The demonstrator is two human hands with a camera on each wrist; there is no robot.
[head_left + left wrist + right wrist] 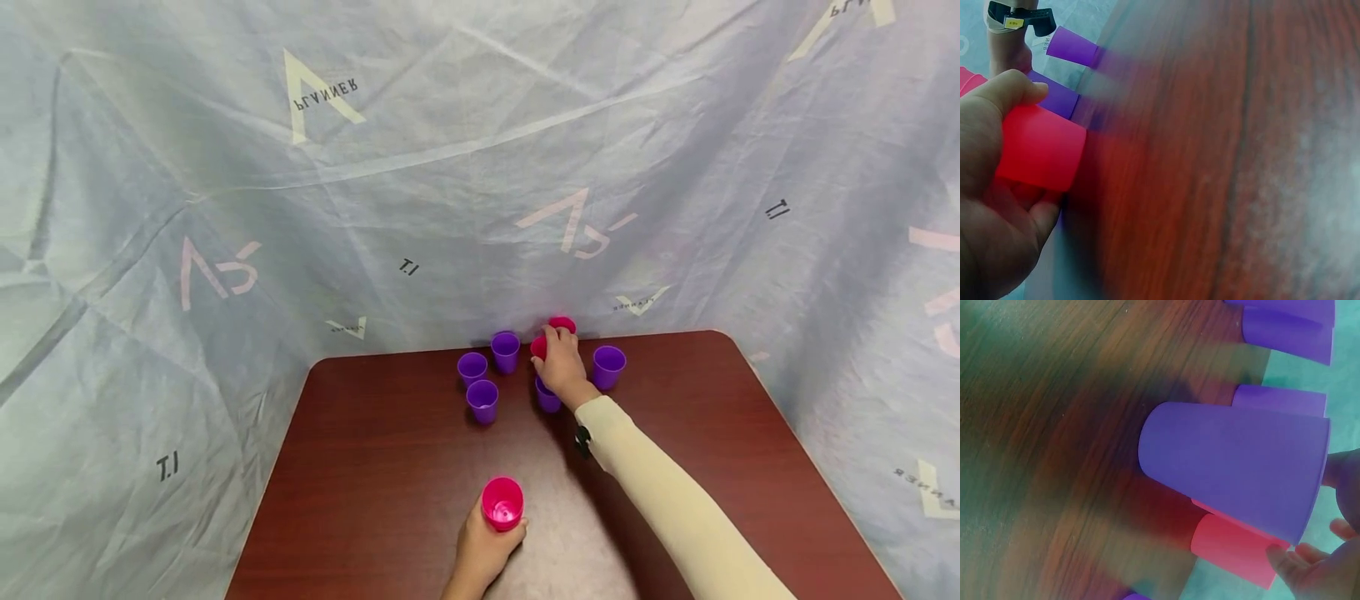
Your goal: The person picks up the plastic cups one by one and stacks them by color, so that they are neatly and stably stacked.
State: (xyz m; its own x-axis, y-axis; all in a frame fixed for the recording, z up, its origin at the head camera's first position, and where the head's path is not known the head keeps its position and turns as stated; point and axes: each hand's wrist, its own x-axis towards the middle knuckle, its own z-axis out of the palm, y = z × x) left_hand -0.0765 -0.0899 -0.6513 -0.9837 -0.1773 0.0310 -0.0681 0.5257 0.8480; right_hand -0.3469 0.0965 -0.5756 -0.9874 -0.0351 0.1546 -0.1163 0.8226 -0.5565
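Near the front of the table, my left hand grips an upright pink cup; its thumb and fingers go around the cup's wall in the left wrist view. At the back, my right hand reaches over a purple cup with its fingers curved around the rim of a second pink cup. Another pink cup stands just beyond these fingers. In the right wrist view the near purple cup hides most of the cup at my right hand.
Several more purple cups stand upright towards the back: a group left of my right hand and one cup to its right. Behind the brown table hangs a grey printed cloth, which also covers both sides.
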